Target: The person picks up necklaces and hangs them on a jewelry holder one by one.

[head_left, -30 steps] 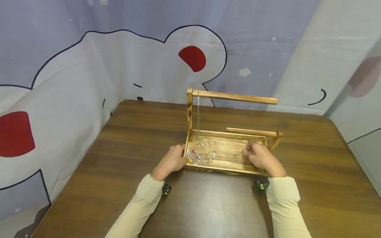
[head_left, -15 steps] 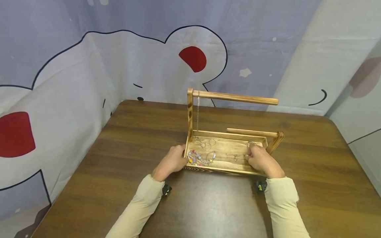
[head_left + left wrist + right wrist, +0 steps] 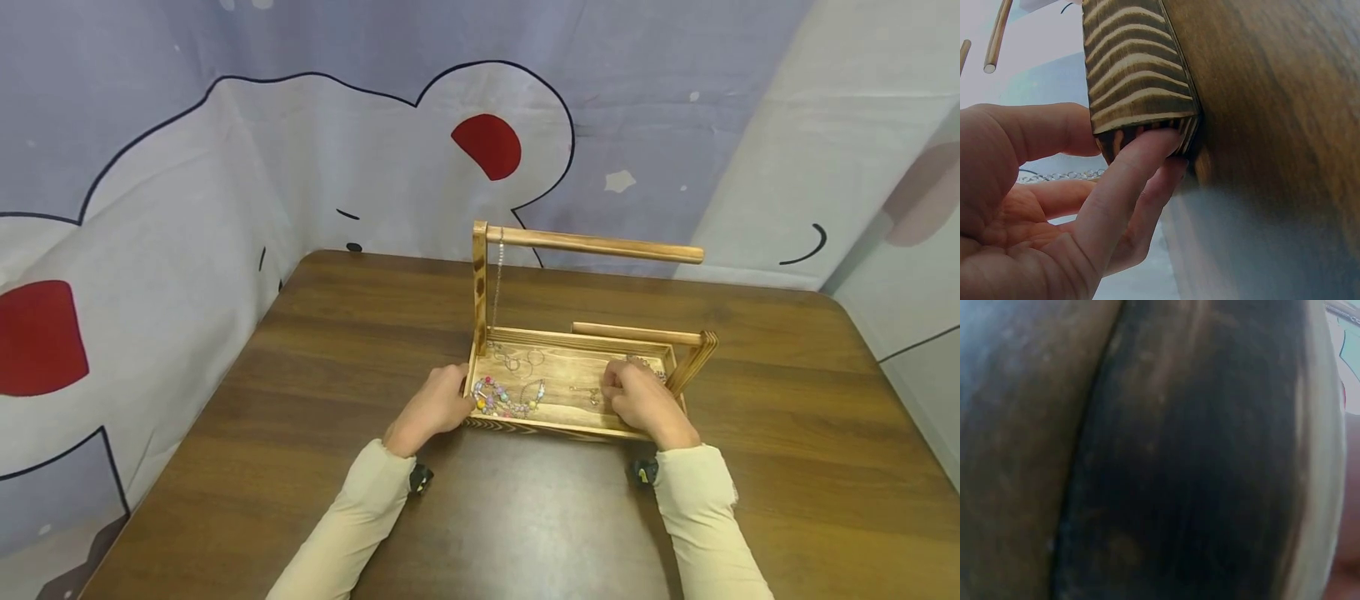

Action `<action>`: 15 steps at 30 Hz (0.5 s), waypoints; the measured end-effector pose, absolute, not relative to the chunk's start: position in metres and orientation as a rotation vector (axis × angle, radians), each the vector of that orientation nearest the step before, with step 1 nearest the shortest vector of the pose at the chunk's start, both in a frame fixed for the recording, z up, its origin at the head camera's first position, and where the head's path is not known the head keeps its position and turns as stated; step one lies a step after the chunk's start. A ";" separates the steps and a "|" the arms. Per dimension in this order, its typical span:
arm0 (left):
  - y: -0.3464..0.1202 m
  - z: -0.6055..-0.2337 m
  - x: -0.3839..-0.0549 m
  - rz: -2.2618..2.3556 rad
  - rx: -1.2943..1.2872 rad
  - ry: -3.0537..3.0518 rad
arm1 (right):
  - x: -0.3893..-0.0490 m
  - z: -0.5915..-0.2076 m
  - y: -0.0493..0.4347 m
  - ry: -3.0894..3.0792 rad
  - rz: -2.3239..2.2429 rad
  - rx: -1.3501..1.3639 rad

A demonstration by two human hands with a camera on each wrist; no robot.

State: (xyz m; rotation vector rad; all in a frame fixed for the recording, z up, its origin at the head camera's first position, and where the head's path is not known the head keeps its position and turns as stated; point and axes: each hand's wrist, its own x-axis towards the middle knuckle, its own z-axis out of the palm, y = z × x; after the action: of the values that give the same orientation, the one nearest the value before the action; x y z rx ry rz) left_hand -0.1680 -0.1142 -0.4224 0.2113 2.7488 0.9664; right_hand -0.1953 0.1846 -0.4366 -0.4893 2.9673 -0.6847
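Leftward has gone the right hand (image 3: 643, 400) since the earlier frames, uncovering a silver bracelet (image 3: 651, 367) just behind its knuckles; the hanging chain (image 3: 497, 287) has tilted a little, while the left hand (image 3: 435, 404) has kept its place.

Nearest are the cream sleeves (image 3: 697, 492), with dark straps (image 3: 645, 472) at the wrists, above the brown table (image 3: 555, 517). Ahead of them the left hand is clamped on the left end of the wooden tray (image 3: 555, 426); the left wrist view shows what the head view hides, its digits pressed to the dark-striped wood there. Whether the right hand's fingertips are together or apart cannot be told: from the head they are turned down inside the tray, and the right wrist view is mostly the blurred tray wall.

Just left of those fingertips, on the tray floor, lies a gold necklace (image 3: 594, 398). Colourful beads (image 3: 491, 400) lie just right of the left hand's grip, with thin silver loops (image 3: 512, 364) behind them.

Beyond the right hand is the low rod (image 3: 637, 333); farther and higher, the tall rod (image 3: 592, 242) carries the hanging chain beside its post (image 3: 481, 287). Behind everything hangs a printed curtain (image 3: 375, 150).
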 end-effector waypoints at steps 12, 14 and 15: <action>-0.114 -0.422 -0.168 0.952 0.226 2.754 | -0.198 -0.437 0.188 2.889 -0.696 -0.502; -0.114 -0.422 -0.168 0.952 0.227 2.749 | -0.199 -0.434 0.190 2.862 -0.735 -0.490; -0.114 -0.422 -0.168 0.956 0.227 2.745 | -0.199 -0.433 0.191 2.853 -0.748 -0.484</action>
State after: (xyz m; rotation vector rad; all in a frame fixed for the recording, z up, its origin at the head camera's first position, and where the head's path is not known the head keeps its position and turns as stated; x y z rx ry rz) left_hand -0.1682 -0.1142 -0.4218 0.2275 2.7454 0.9563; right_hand -0.1988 0.1908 -0.4330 -0.4840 2.8527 -0.7484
